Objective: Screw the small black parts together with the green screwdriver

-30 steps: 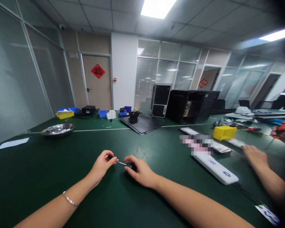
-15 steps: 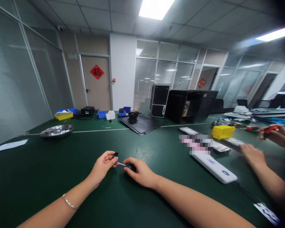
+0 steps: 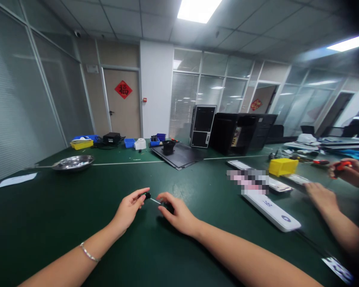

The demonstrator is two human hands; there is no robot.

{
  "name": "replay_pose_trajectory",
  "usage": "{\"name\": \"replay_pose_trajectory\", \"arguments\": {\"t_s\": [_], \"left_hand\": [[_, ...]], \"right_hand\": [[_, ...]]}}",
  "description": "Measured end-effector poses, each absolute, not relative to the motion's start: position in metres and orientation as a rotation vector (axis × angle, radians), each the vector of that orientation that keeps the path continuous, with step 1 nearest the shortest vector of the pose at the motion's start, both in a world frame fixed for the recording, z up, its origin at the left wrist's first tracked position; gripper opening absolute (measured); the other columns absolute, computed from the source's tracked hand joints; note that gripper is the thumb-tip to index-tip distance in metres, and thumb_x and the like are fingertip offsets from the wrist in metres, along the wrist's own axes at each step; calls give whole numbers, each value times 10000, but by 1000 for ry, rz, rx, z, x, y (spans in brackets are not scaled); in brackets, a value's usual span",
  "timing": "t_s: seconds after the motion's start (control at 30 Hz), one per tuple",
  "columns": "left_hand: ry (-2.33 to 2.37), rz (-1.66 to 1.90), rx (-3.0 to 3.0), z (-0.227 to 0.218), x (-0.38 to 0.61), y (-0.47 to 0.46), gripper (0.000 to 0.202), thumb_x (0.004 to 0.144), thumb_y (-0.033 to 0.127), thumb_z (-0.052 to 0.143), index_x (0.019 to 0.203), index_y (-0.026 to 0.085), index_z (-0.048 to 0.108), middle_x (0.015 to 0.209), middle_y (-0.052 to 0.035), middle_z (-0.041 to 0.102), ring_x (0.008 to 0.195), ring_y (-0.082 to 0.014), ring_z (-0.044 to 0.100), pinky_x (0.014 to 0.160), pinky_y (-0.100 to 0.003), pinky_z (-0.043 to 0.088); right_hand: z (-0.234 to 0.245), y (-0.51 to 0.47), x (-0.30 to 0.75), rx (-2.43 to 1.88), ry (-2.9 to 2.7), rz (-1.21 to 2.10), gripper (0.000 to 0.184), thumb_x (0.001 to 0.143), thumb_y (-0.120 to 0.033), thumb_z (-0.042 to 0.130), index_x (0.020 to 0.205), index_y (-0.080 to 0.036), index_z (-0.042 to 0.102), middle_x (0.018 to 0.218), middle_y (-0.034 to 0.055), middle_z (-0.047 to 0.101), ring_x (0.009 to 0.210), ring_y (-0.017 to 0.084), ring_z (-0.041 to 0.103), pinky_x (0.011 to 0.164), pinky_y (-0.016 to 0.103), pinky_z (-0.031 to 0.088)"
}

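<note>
A thin metal pin (image 3: 155, 201) with small black ends spans the gap between the two hands, just above the mat. The left hand (image 3: 128, 211) pinches one black end (image 3: 147, 195) between thumb and fingertips, narrowly closed. The right hand (image 3: 179, 215) holds the other black end (image 3: 168, 207) under curled fingers.

They are over a dark green work mat (image 3: 48, 215). A steel bowl (image 3: 73, 162) and a paper sheet (image 3: 14, 180) lie to the left. To the right are a long white device (image 3: 271, 213) and a yellow bin (image 3: 283, 167), where a co-worker's hand (image 3: 344, 173) grips a red-handled tool (image 3: 340, 165). Far off stand a black board (image 3: 176, 155) and black computer cases (image 3: 202, 126). Glass partitions (image 3: 32, 99) and a door bearing a red sign (image 3: 122, 107) enclose the room.
</note>
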State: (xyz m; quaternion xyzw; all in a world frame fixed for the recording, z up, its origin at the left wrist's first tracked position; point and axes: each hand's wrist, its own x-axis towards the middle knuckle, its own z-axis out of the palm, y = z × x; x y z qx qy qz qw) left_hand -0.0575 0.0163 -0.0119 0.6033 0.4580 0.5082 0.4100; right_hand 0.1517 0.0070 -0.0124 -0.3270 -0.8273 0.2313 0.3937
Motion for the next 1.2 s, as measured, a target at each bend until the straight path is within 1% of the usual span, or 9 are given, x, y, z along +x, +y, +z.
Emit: {"name": "replay_pose_trajectory", "arguments": {"t_s": [0.1, 0.17, 0.27, 0.4, 0.53, 0.7, 0.83, 1.03, 1.2], "left_hand": [[1127, 1260, 1582, -12, -57, 16, 366, 821, 352, 626, 1125, 164, 704, 969, -79, 742, 749, -188, 600, 724, -313, 482], [1105, 1247, 1598, -13, -57, 16, 329, 816, 337, 632, 1085, 166, 711, 1019, -88, 742, 846, -218, 637, 779, -330, 496], [1084, 1233, 1606, -13, -57, 15, 299, 819, 336, 626, 1052, 171, 715, 1071, -96, 739, 979, -256, 655, 865, -359, 501], [1070, 1204, 1630, -13, -57, 14, 306, 834, 346, 616, 1063, 170, 714, 1081, -103, 738, 984, -266, 669, 891, -385, 510], [1058, 1188, 1663, -12, -57, 15, 277, 824, 329, 632, 1031, 175, 732, 1092, -101, 740, 1040, -270, 656, 964, -397, 477], [1031, 1165, 1670, -14, -56, 16, 281, 783, 315, 682, 1018, 171, 742, 1057, -104, 757, 1009, -277, 674, 943, -405, 495], [1015, 1142, 1636, -13, -57, 14, 260, 784, 326, 687, 981, 172, 758, 1003, -98, 777, 974, -278, 689, 913, -402, 511], [1007, 1132, 1560, -12, -57, 14, 269, 761, 339, 719, 975, 182, 765, 1009, -91, 780, 976, -279, 685, 896, -382, 512], [1067, 1179, 1525, -12, -58, 16, 291, 786, 359, 687, 1004, 174, 741, 997, -91, 762, 959, -271, 675, 860, -371, 515]], "right_hand": [[-14, 9, 152, -828, -2037, 532, 202, 915, -149, 531, 1098, -215, 585, 1029, 42, 660, 923, 174, 610, 815, 288, 472], [-14, 11, 152, -840, -2018, 500, 208, 913, -138, 535, 1092, -217, 606, 1032, 47, 658, 940, 178, 606, 829, 297, 471], [-13, 11, 152, -843, -2021, 487, 244, 912, -131, 545, 1124, -221, 627, 1024, 51, 666, 937, 181, 611, 845, 310, 474], [-12, 10, 153, -843, -2056, 495, 254, 909, -132, 560, 1123, -222, 664, 991, 56, 667, 912, 186, 614, 835, 319, 486], [-13, 10, 153, -865, -2088, 511, 267, 900, -139, 578, 1122, -240, 688, 964, 53, 656, 890, 188, 618, 820, 320, 494], [-13, 10, 153, -867, -2094, 537, 294, 897, -137, 583, 1138, -265, 692, 975, 49, 658, 899, 188, 624, 837, 326, 492], [-11, 8, 154, -817, -2079, 561, 282, 900, -141, 585, 1135, -254, 692, 972, 48, 662, 895, 183, 626, 836, 319, 492], [-10, 7, 153, -795, -2073, 567, 275, 906, -149, 584, 1139, -249, 692, 974, 49, 667, 909, 180, 625, 844, 312, 491], [-11, 9, 153, -847, -2040, 532, 256, 905, -162, 580, 1117, -242, 699, 966, 48, 679, 886, 176, 620, 823, 310, 491]]}}
